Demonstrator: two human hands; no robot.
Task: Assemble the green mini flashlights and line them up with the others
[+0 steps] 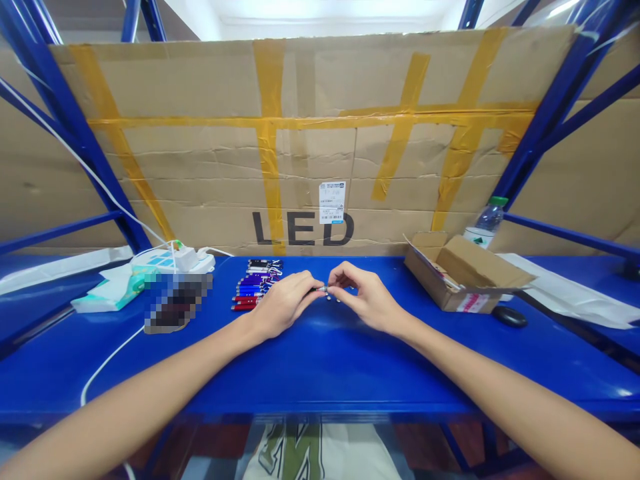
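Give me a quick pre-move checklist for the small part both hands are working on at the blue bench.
1. Small metal part pinched between both hands: ok, left hand and right hand meet on it.
2. Grip security: cannot tell, the part is too small to see how the fingertips sit.
3. Loose bits by the part on the blue bench: cannot tell, a speck or two, too small to identify.
4. Row of small pen-like lights left of the hands: ok, lined up, untouched.
5. Open cardboard box to the right: ok, apart from the right hand.
6. White cable near left forearm: ok, not touching.
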